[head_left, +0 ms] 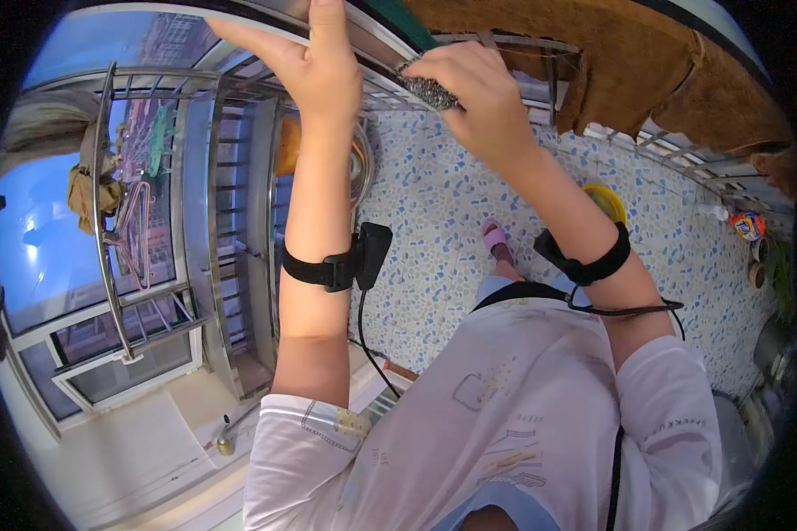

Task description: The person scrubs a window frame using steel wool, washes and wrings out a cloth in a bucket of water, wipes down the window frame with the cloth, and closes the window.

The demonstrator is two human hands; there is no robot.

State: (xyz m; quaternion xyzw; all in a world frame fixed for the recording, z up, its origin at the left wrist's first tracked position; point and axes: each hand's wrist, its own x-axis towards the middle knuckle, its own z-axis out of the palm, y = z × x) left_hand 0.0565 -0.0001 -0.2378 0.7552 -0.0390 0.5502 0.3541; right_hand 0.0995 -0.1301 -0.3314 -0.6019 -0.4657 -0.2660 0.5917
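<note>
My right hand (480, 97) is closed round a grey, mesh-like scouring pad (429, 92), which lies against a metal window or door frame (376, 49) at the top of the view. Left of it, my left hand (329, 75) is raised at the same frame. Its thumb and a finger are stretched well apart, and some fingertips are cut off or hidden at the top edge. I see nothing held in it. Each forearm wears a black strap with a small device and a cable.
Blue-and-white speckled tiles (434, 195) cover the floor, where a yellow basin (607, 203) stands. Metal railings (115, 221) with hangers (137, 234) are at left. Brown cloth (629, 75) hangs at upper right. An orange packet (746, 227) and plants (781, 274) are at far right.
</note>
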